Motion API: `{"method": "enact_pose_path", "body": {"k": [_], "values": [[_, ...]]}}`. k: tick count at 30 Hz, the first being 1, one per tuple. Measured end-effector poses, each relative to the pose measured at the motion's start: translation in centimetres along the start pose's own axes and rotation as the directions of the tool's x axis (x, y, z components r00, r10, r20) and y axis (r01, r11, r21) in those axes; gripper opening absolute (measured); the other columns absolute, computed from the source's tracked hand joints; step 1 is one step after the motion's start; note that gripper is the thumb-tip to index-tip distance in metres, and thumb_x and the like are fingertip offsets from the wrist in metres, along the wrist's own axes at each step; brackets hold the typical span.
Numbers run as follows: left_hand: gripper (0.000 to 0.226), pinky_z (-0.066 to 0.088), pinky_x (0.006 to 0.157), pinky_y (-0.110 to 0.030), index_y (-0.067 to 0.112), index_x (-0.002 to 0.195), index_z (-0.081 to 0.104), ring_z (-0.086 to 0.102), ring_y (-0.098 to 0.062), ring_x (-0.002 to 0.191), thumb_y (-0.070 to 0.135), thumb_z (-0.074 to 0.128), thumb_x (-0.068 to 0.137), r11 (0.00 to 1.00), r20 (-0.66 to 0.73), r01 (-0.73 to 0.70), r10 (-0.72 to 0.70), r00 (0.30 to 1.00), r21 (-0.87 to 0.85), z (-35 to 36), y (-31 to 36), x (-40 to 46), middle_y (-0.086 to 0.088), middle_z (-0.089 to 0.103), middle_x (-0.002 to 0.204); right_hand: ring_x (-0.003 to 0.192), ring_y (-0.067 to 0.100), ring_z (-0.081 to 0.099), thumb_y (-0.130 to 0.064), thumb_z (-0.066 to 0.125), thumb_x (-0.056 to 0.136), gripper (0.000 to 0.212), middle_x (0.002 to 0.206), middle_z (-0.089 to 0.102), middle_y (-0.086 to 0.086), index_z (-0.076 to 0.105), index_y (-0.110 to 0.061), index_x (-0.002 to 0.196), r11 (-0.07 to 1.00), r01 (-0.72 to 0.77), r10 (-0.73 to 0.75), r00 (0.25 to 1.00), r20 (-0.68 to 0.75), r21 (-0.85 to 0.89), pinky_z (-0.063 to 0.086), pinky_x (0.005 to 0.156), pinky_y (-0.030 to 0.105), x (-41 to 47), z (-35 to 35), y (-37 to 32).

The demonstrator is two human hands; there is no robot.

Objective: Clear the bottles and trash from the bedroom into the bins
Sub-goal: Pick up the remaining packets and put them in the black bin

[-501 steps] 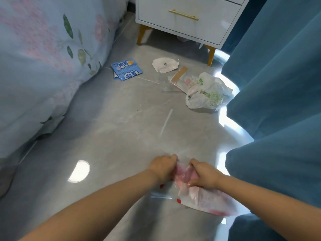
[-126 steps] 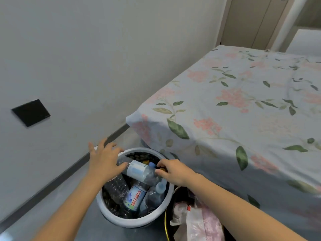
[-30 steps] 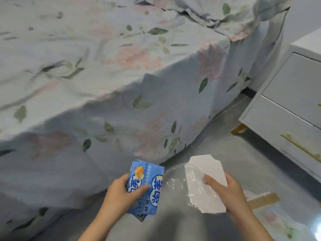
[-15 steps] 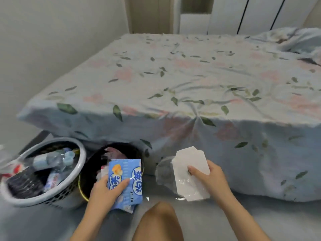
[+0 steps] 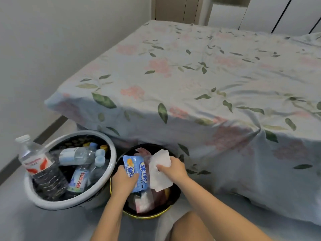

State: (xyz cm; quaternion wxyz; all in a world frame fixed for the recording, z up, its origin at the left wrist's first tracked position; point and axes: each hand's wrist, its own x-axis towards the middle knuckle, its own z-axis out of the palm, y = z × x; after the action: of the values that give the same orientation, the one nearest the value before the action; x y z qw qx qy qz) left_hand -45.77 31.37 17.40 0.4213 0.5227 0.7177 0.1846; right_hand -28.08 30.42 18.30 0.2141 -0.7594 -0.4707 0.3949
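Over the dark bin [image 5: 175, 197], the left hand [image 5: 123, 182] grasps a blue packet [image 5: 137, 168]; the right hand [image 5: 172, 168] pinches a white wrapper [image 5: 159, 173]. Bottles [image 5: 76, 156] fill the grey bin [image 5: 73, 200] beside it.

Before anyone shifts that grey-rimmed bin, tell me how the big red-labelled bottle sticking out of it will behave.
The big bottle leans over the grey-rimmed bin's edge, so a nudge could probably tip it out. It looks like clear, ribbed plastic, so probably light. Being round, it would likely roll once on the floor.

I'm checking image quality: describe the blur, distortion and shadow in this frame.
Head view: wide-angle bending curves the wall and bed edges; soft overall, blue snack packet print only partly legible; the bed's overhang shades the black bin; no harsh glare.
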Motion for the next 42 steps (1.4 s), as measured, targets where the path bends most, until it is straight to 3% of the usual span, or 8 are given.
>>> {"method": "enact_pose_path", "body": {"k": [3,8,14,19,25,31,36,42], "values": [[0.042,0.046,0.075,-0.030,0.006,0.109,0.057,0.063,-0.032,0.100,0.027,0.071,0.077,0.986,-0.005,-0.030,0.031,1.000,0.165,-0.4,0.6,0.5,-0.012,0.066,0.108,0.109,0.023,0.061,-0.050,0.066,0.080,0.057,0.111,0.069,0.006,0.062,-0.006,0.115,0.995,-0.056,0.064,0.993,0.103,-0.083,0.042,0.076,0.025,0.9,0.6,0.6],[0.041,0.044,0.092,-0.034,0.012,0.122,0.060,0.057,-0.025,0.113,0.027,0.067,0.085,0.945,-0.124,-0.215,0.251,0.960,0.248,-1.8,3.7,-2.2,-0.007,0.059,0.123,0.116,0.017,0.057,-0.040,0.061,0.088,0.051,0.123,0.063,0.004,0.055,-0.009,0.128,0.999,0.006,-0.002,0.996,-0.084,0.051,0.043,0.091,0.023,-0.8,-4.2,1.8],[0.025,0.052,0.086,-0.030,0.020,0.110,0.066,0.066,-0.015,0.091,0.028,0.064,0.086,0.875,0.137,-0.425,0.403,0.905,0.232,5.8,10.5,-6.7,0.003,0.070,0.107,0.101,0.011,0.063,-0.044,0.057,0.090,0.034,0.105,0.070,-0.003,0.067,-0.018,0.110,1.000,-0.012,0.017,0.978,-0.207,0.026,0.048,0.087,0.023,-5.4,-13.0,9.1],[0.022,0.052,0.090,-0.034,0.021,0.103,0.069,0.067,-0.019,0.098,0.031,0.064,0.085,0.698,0.426,-0.651,0.513,0.745,0.298,18.3,16.7,-13.3,0.002,0.073,0.102,0.102,0.018,0.064,-0.048,0.054,0.089,0.036,0.105,0.072,0.000,0.069,-0.018,0.103,0.983,-0.175,0.181,0.917,-0.357,0.048,0.050,0.088,0.031,-12.2,-21.3,20.2],[0.026,0.052,0.092,-0.038,0.020,0.106,0.068,0.065,-0.023,0.104,0.032,0.061,0.084,0.476,0.739,-0.851,0.487,0.464,0.221,35.8,22.0,-24.8,0.000,0.072,0.106,0.104,0.025,0.064,-0.046,0.056,0.089,0.035,0.106,0.072,0.006,0.069,-0.016,0.100,0.866,-0.434,0.496,0.682,-0.538,0.249,0.047,0.086,0.031,-25.4,-30.8,37.3],[0.052,0.049,0.097,-0.040,0.017,0.128,0.056,0.058,-0.023,0.116,0.042,0.064,0.084,0.311,0.915,-0.946,0.351,0.198,0.085,50.5,21.1,-37.3,-0.004,0.061,0.126,0.108,0.029,0.062,-0.042,0.061,0.085,0.040,0.117,0.067,0.009,0.061,-0.017,0.117,0.603,-0.550,0.797,0.378,-0.471,0.578,0.047,0.094,0.035,-40.1,-32.2,52.5],[0.058,0.047,0.098,-0.035,0.018,0.129,0.054,0.058,-0.025,0.116,0.044,0.068,0.079,0.309,0.967,-0.948,0.207,0.151,0.082,58.8,16.3,-43.9,-0.009,0.055,0.133,0.116,0.025,0.057,-0.037,0.069,0.083,0.051,0.125,0.062,0.009,0.057,-0.011,0.125,0.412,-0.469,0.911,0.176,-0.374,0.781,0.042,0.096,0.031,-47.6,-28.7,60.3],[0.065,0.040,0.101,-0.031,0.013,0.135,0.049,0.049,-0.022,0.127,0.046,0.066,0.082,0.155,0.986,-0.981,0.105,0.130,0.113,66.3,10.9,-46.5,-0.007,0.050,0.138,0.122,0.027,0.053,-0.040,0.078,0.073,0.064,0.131,0.057,0.011,0.055,-0.012,0.127,0.234,-0.462,0.965,0.002,-0.263,0.856,0.039,0.103,0.033,-51.8,-23.9,68.5]]}}
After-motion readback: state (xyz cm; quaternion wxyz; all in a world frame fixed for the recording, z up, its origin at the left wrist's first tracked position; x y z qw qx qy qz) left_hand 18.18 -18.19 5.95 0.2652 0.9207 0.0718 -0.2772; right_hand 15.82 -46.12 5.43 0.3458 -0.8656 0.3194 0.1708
